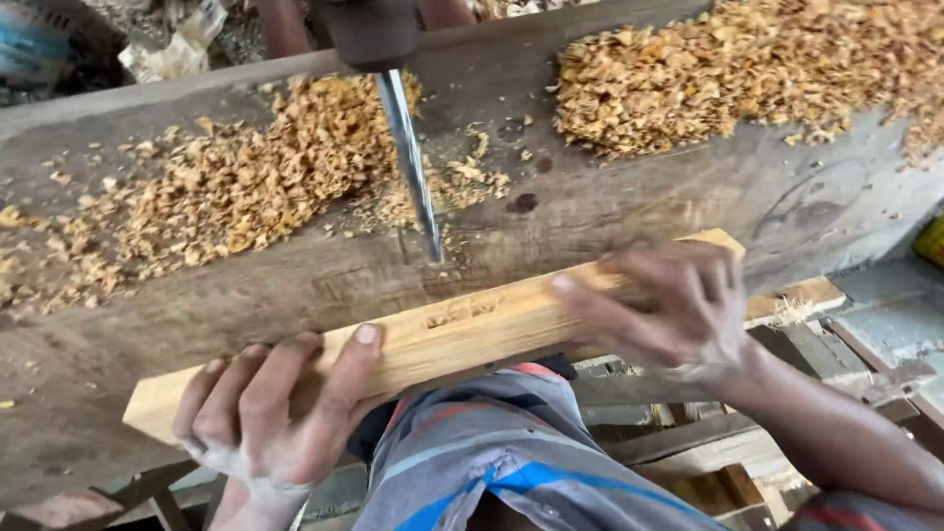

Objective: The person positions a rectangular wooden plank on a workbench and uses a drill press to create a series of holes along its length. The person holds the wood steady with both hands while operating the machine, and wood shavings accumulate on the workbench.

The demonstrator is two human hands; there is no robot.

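Both hands, left hand point(265, 413); right hand point(674, 305), on pale wooden bar point(452, 329) under drill bit point(411, 162)

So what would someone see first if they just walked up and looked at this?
Probably the two hands gripping a pale wood bar near the bottom: the left hand at its near end, the right hand, blurred, further along. Just above it a shiny metal bit points down at the bar. Heaps of golden wood chips lie on the big grey plank behind.
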